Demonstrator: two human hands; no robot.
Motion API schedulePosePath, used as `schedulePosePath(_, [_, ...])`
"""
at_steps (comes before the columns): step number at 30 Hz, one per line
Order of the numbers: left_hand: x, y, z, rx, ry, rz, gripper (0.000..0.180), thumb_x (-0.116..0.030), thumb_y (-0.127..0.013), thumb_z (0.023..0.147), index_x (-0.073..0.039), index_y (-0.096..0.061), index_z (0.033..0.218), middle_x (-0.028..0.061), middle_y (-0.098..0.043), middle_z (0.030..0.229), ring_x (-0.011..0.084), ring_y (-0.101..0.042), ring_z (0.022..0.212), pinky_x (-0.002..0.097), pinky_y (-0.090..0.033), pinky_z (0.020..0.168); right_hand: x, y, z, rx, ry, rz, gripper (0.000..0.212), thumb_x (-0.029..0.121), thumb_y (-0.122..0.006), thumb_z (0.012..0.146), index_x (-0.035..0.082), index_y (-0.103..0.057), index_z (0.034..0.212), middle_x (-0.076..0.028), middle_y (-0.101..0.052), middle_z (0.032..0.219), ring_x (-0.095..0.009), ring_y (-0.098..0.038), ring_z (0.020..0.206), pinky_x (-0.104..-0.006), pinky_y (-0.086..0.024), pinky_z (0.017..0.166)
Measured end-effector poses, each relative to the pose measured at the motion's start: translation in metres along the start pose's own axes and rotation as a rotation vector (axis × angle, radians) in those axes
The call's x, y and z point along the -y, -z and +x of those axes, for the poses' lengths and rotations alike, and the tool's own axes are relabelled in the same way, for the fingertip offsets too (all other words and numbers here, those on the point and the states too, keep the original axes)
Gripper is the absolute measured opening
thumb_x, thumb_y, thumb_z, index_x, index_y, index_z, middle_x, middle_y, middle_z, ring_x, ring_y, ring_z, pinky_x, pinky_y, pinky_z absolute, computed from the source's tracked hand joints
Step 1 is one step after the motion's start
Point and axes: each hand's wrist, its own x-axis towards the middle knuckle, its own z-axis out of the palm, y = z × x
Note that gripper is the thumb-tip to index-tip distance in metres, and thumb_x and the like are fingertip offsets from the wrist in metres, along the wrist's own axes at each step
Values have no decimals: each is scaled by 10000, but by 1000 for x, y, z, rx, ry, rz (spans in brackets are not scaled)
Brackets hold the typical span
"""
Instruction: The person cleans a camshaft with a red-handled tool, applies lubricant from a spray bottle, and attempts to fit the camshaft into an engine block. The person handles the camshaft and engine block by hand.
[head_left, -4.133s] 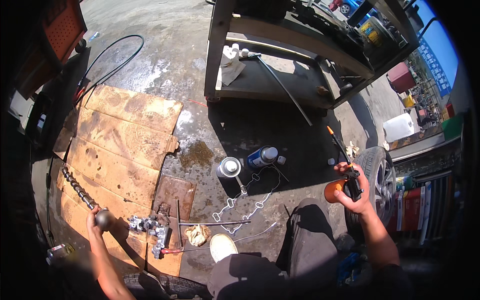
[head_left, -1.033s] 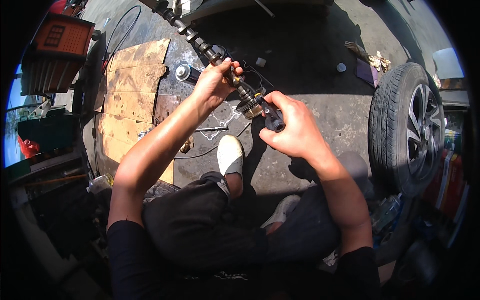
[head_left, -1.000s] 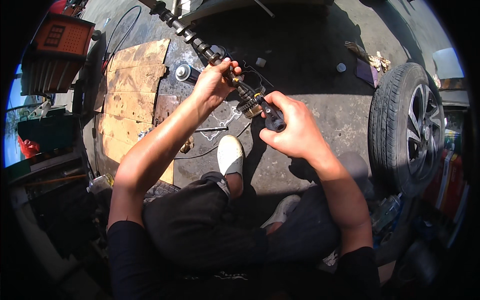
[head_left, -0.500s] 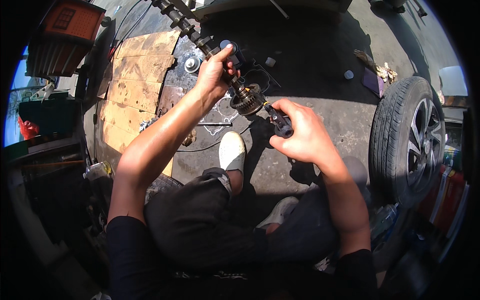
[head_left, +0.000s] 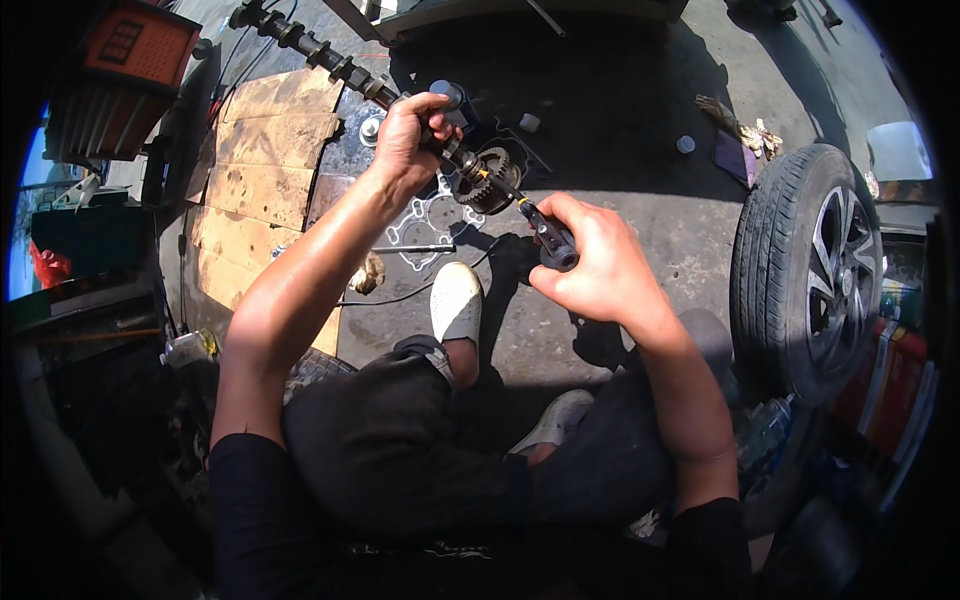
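My left hand (head_left: 408,145) is wrapped round a dark steel camshaft (head_left: 345,72), which slants from the upper left down toward the middle. Several lobes line its far part. A toothed gear (head_left: 487,182) sits at its near end. In my right hand (head_left: 600,255) is a black tool (head_left: 553,238) that looks like an air blow gun, with a yellow ring toward its thin tip. That tip points at the gear end of the camshaft; whether they touch, I cannot tell. My right fingers are partly hidden behind the tool.
Stained cardboard (head_left: 262,170) lies on the floor at the left. A thin metal gasket (head_left: 415,215) and a dark rod (head_left: 412,248) lie beyond my left shoe (head_left: 456,305). A wheel with its tyre (head_left: 770,265) stands at the right, and a spray can (head_left: 372,130) stands beside the cardboard.
The far end of the camshaft has swung left and down, so more of its length shows. My left hand has shifted slightly left; the right hand keeps its hold near the gear.
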Motion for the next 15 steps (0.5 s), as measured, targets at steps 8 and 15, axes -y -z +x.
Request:
schedulePosePath(8, [1,-2,2,219,-107,37,320,-100,-665,834,-131,-444,604,-12,-400,556,139,-434,556,353,-434,700,-1,0,-2,-73,-13,12,412,143,-669,628,16,-606,1015,-155,-669,880,-340,-659,830,-391,-507,745])
schedulePosePath(15, [-6,-7,5,371,-185,193,393,-28,-689,810,-123,-385,580,-9,-420,555,109,-383,506,292,-362,565,-16,-5,4,-104,36,182,376,97,-668,627,5,-593,984,-99,-663,833,-217,-657,752,-310,-504,716])
